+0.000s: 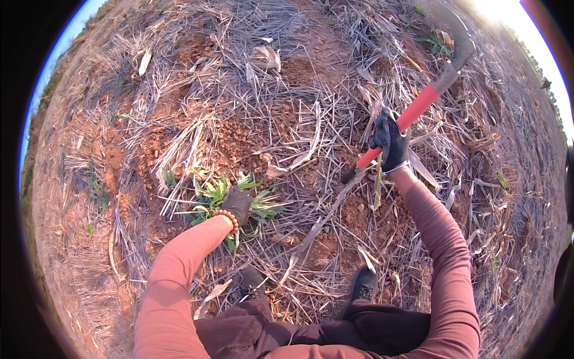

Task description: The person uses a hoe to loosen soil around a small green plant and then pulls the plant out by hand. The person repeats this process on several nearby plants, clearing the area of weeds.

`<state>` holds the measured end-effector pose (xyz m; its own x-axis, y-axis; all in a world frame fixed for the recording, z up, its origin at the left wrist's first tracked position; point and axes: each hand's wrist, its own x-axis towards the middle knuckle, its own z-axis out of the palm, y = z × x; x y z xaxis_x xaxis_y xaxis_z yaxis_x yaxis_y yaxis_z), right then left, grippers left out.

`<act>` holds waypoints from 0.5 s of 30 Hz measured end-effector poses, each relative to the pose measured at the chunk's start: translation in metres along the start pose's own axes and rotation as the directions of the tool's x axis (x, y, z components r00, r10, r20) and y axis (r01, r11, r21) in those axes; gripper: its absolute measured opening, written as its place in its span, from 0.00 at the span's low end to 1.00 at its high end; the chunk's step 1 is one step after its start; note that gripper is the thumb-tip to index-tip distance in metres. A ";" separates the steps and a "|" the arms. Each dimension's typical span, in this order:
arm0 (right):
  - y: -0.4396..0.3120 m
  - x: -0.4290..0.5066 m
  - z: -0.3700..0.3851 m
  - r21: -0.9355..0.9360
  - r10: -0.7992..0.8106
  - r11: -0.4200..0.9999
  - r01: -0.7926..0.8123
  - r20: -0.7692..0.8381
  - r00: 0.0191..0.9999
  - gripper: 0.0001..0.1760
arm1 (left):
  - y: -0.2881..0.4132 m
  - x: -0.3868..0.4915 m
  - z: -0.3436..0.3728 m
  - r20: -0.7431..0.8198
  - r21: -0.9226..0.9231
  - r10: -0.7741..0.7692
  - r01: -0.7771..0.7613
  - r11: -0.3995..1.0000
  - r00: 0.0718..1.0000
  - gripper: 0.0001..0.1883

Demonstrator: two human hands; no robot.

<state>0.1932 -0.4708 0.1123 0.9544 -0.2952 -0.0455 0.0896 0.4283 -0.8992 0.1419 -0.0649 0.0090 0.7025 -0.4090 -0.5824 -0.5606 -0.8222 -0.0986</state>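
My right hand [391,142], in a black glove, is closed around the red handle [419,107] of a sickle. The curved metal blade [462,42] points up and away at the upper right, held above the ground. In a dark glove with a beaded bracelet at the wrist, my left hand [237,205] grips a clump of green leafy plants [215,193] low over the soil. Leaves stick out on both sides of that fist. Its fingers are mostly hidden, and I cannot tell whether the stems are still rooted.
Dry straw and stalks [184,152] cover reddish, crumbly soil [242,130]. A pale dry husk [265,58] lies farther off. My dark shoes [364,285] stand apart on the litter. Another small green plant [435,44] grows near the blade.
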 end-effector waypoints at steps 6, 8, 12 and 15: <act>0.020 -0.008 0.003 -0.045 0.022 0.999 -0.021 0.032 0.999 0.10 | -0.001 0.000 0.002 -0.026 -0.016 0.019 -0.019 1.000 0.999 0.21; 0.030 -0.008 0.001 -0.140 0.008 0.990 -0.003 0.038 0.999 0.10 | -0.002 0.000 0.004 -0.027 -0.002 0.006 -0.006 1.000 1.000 0.21; 0.061 -0.009 -0.010 -0.209 0.054 0.976 -0.054 -0.003 0.999 0.09 | -0.003 0.003 0.010 -0.035 0.016 -0.013 0.014 1.000 0.999 0.21; 0.096 -0.016 -0.026 -0.409 0.058 0.910 -0.067 -0.033 0.998 0.08 | -0.003 0.003 0.012 -0.054 0.020 0.002 -0.001 1.000 0.999 0.21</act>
<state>0.1791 -0.4466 0.0152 0.9479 -0.2981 -0.1125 -0.0988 0.0606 -0.9933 0.1407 -0.0590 -0.0018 0.7242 -0.4313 -0.5381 -0.5698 -0.8137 -0.1147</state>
